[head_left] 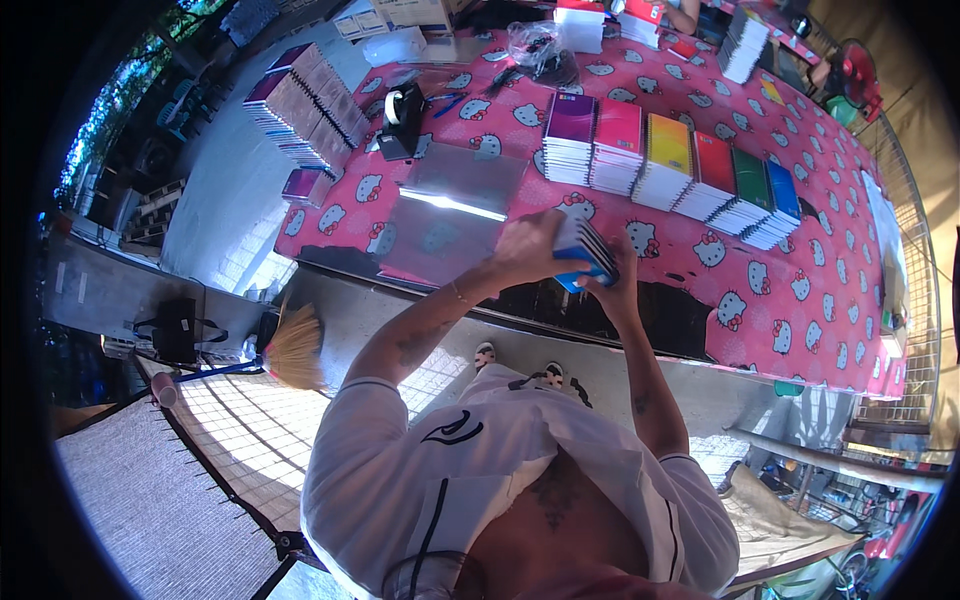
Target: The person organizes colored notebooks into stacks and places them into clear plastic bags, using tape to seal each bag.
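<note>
The person stood at a counter (835, 300) spread with a pink cloth printed with white cat faces, both hands raised over its near edge. Between them was a small bundle of spiral notebooks (588, 255), tilted, with a blue cover on its lower, near side and several dark-edged layers showing above it. The left hand (530, 248) was partly closed around the bundle's left side, its fingers bent over the upper part. The right hand (615, 283) was curled against the right side, thumb toward the blue cover — so the bundle was gripped from both sides.

Just beyond and to the right, six stacks of notebooks stood in a slanting row: a purple stack (569, 140), a pink stack (617, 147), a yellow stack (665, 160), a red stack (711, 178), a green stack (746, 192) and a blue stack (780, 208) at the right end. To the left of the hands lay clear plastic sheets (440, 240), crossed by a bright band of glare, and a black tape dispenser (401, 120) stood behind them. A tall pile of purple-edged notebooks (312, 110) rose at the left edge. Farther back were a crumpled clear plastic bag (542, 55) and more white-sided stacks, with another person's arm (685, 15) near the top. A broom (297, 347) with straw-coloured bristles was down on the left — below counter height — and a red fan (857, 82) stood at the far right.
</note>
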`<state>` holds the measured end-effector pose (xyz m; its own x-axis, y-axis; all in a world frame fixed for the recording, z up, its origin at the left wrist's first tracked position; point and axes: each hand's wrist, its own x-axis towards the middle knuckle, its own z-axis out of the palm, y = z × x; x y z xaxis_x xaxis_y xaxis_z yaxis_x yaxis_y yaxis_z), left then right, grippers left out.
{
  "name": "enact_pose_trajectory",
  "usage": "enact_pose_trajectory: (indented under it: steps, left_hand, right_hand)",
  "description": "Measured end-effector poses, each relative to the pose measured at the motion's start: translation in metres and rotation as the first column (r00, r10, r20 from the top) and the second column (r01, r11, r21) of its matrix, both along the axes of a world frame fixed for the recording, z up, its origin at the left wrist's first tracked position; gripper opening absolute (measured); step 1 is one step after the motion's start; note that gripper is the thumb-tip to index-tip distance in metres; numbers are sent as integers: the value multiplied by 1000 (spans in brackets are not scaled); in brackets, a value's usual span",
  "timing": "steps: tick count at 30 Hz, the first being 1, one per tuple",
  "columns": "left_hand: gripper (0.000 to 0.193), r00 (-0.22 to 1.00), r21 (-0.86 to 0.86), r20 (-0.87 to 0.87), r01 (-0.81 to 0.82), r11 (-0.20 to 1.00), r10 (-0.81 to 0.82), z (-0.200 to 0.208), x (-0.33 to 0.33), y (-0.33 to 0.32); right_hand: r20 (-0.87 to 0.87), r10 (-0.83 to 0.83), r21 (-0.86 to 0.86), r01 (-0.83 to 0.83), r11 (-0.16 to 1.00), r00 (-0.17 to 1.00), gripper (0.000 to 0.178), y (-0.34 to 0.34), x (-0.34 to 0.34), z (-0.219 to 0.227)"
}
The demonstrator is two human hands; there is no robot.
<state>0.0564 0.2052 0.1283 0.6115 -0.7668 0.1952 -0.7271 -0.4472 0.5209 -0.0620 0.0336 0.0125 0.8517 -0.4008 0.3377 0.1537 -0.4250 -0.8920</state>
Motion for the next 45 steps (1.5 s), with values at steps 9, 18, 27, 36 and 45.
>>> enact_pose_trajectory:
  steps: [9,18,27,36,45]
  left_hand:
    - [64,598,-171,-617,-736,655,512,-72,187,188]
    - [85,436,124,-740,-661,740,512,-124,206,142]
    - [98,760,293,-299,-503,813,577,-79,197,133]
    - [78,711,156,-460,-525,837,532,-89,206,153]
    - [60,620,-120,-684,-616,779,385,-138,209,176]
  right_hand:
    - [-350,54,-596,-267,757,935,89,124,152,-19]
    - [-588,33,-556,-434,709,808,106,87,158,7]
    - [-489,188,428,46,903,851,48,100,178,-27]
    - [-493,188,592,169,788,850,48,123,175,-9]
    - [-401,205,693,149,705,893,44,122,164,-14]
